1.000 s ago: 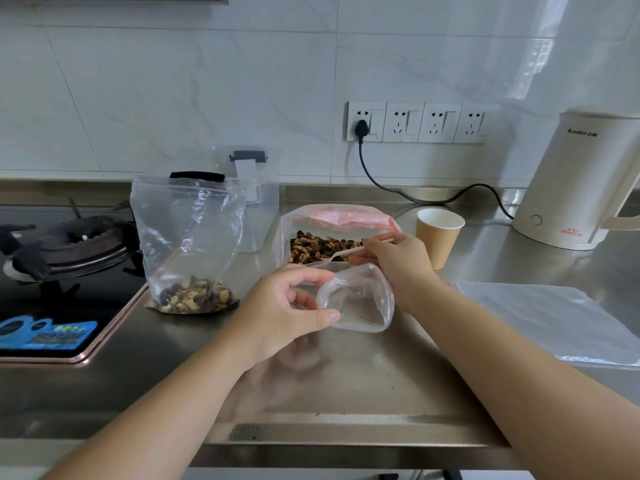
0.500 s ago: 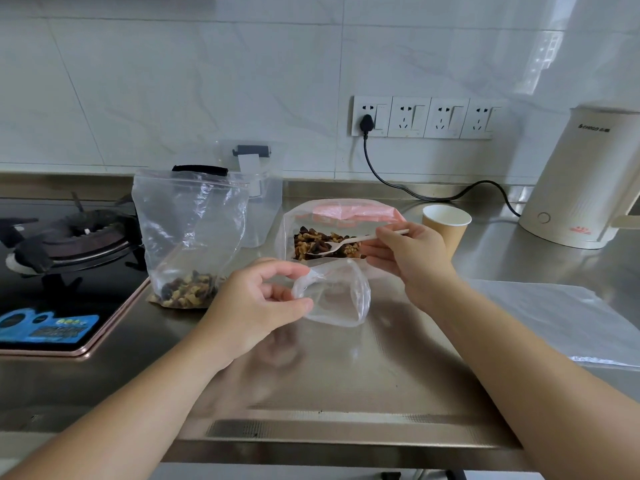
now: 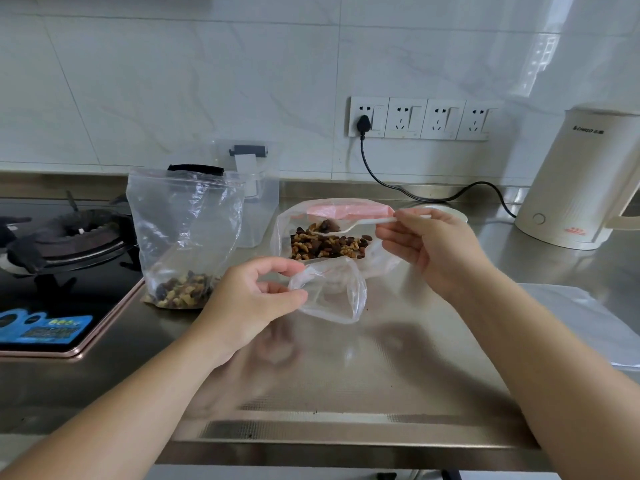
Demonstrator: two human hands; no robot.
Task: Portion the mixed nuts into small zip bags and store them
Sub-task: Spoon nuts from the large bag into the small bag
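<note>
Left hand (image 3: 252,299) pinches the rim of the small zip bag (image 3: 329,292) at frame centre, mouth gaping toward the right. Right hand (image 3: 426,251) grips a white spoon (image 3: 360,225), handle running left-right, its bowl loaded over the nuts bag (image 3: 329,244) just behind. The spoon sits up and right of the mouth, lifted higher than a moment ago, now carrying nuts.
</note>
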